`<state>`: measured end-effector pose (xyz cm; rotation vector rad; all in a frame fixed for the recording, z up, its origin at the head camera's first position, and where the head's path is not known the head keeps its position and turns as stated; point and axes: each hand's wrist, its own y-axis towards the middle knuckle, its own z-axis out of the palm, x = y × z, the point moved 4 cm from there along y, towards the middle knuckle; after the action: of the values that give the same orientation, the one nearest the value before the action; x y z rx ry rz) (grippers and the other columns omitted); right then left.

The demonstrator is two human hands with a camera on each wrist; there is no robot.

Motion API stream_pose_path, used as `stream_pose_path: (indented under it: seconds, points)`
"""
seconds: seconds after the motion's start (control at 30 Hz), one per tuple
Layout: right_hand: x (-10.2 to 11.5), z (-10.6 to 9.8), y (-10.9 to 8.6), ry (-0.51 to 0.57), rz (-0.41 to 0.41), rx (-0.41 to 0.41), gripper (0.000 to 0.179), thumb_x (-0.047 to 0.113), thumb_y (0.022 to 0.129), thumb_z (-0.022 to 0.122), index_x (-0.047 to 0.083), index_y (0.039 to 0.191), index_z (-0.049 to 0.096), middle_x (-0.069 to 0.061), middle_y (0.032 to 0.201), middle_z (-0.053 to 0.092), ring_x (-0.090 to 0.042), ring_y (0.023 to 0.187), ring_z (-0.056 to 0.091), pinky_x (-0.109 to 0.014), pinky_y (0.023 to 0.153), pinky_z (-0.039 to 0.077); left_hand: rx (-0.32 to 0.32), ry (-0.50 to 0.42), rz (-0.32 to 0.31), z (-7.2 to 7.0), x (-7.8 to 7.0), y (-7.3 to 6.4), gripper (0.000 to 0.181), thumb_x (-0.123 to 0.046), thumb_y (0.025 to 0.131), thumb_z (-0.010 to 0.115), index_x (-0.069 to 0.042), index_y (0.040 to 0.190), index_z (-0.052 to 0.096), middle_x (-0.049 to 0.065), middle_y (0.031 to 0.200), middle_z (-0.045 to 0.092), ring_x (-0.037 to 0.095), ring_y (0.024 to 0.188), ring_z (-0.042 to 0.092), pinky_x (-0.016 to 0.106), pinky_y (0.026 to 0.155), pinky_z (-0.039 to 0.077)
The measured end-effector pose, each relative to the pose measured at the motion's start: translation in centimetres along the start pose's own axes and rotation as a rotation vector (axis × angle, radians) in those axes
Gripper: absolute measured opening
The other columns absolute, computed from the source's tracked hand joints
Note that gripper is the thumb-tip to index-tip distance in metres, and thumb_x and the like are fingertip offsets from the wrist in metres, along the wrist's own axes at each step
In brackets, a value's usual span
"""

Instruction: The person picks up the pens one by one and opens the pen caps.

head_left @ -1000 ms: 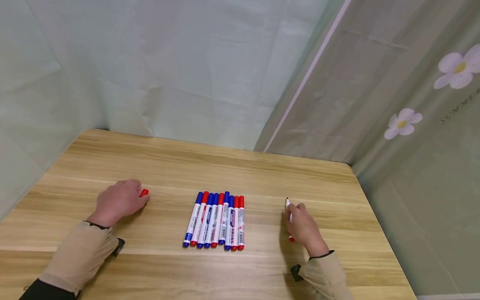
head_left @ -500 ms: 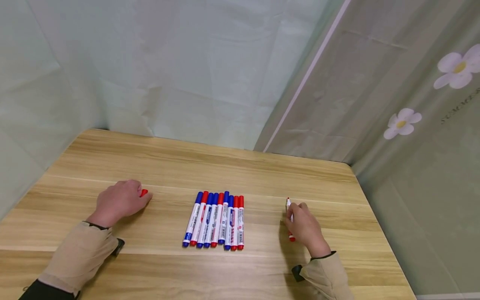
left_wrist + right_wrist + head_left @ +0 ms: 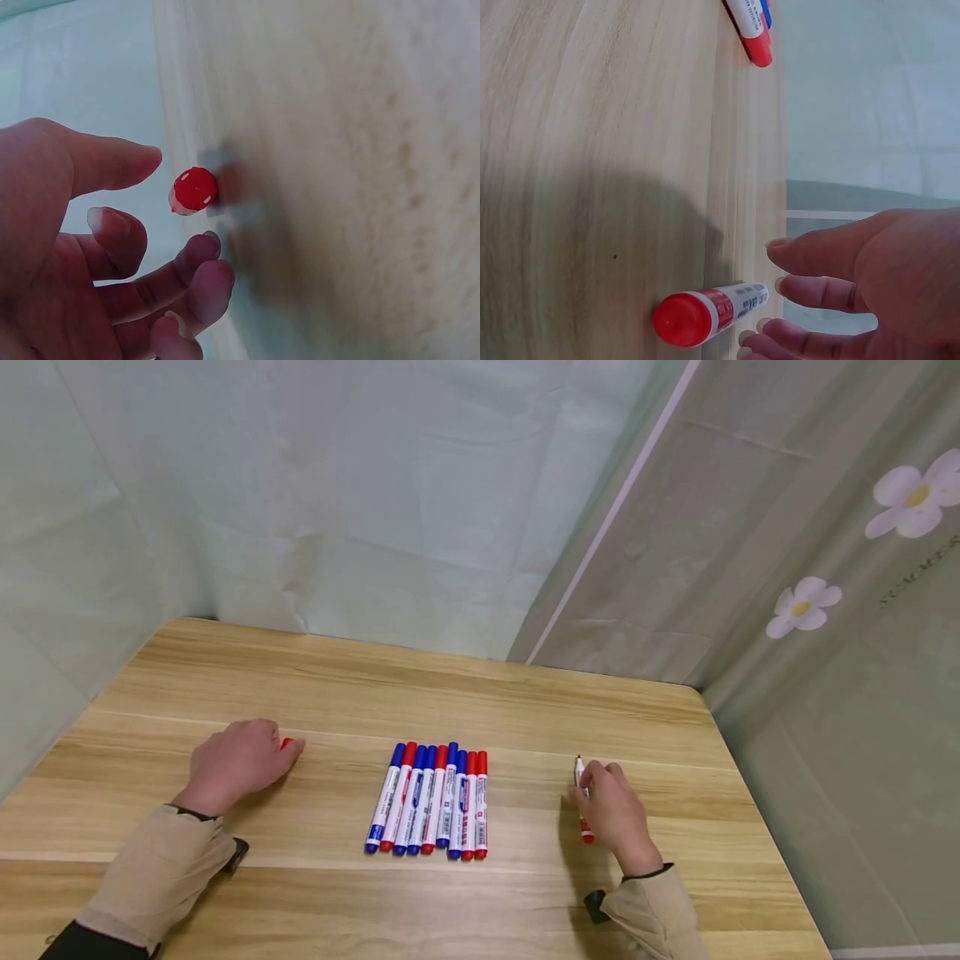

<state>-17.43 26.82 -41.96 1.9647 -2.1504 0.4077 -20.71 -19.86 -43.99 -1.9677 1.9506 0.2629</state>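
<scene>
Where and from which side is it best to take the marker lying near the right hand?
Probably by the middle of its white barrel, from above, pinching its long sides: the marker lies flat on the table, its narrow tip at the far end.

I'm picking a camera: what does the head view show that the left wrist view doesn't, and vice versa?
Only head: the row of markers, the right hand and the uncapped red marker beside it.
Only left wrist: the round near end of the red cap and the palm side of the left hand.
Both: that hand, that cap and the table.
</scene>
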Motion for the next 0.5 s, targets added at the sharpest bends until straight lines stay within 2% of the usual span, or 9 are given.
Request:
stream_pose_path:
  seconds: [0.2, 0.33, 0.5]
  points:
    - [-0.2, -0.1, 0.0, 0.016, 0.034, -0.002, 0.020, 0.024, 0.088, 0.069, 0.008, 0.091, 0.057, -0.012, 0.096, 0.053, -0.019, 0.064, 0.050, -0.029, 0.051, 0.034, -0.016, 0.002, -0.027, -0.2, 0.2, 0.1, 0.046, -0.045, 0.093, 0.049, -0.010, 0.062, 0.047, 0.005, 0.061, 0.044, 0.020, 0.053, 0.044, 0.034, 0.046, 0.032]
    - [0.1, -0.3, -0.1, 0.020, 0.026, -0.014, 0.020, 0.025, 0.089, 0.069, 0.009, 0.092, 0.057, -0.012, 0.097, 0.054, -0.019, 0.066, 0.051, -0.029, 0.052, 0.034, -0.058, 0.001, -0.018, -0.5, 0.1, -0.1, 0.048, -0.045, 0.094, 0.050, -0.009, 0.061, 0.045, 0.006, 0.061, 0.042, 0.020, 0.052, 0.041, 0.034, 0.045, 0.031]
    - [0.9, -0.6, -0.4, 0.013, 0.000, -0.050, 0.022, 0.027, 0.088, 0.070, 0.009, 0.093, 0.058, -0.010, 0.098, 0.057, -0.021, 0.072, 0.055, -0.030, 0.055, 0.038, -0.106, -0.003, 0.001, -1.0, -1.0, -0.5, 0.048, -0.043, 0.094, 0.052, -0.010, 0.061, 0.044, 0.006, 0.062, 0.040, 0.020, 0.051, 0.040, 0.033, 0.045, 0.029]
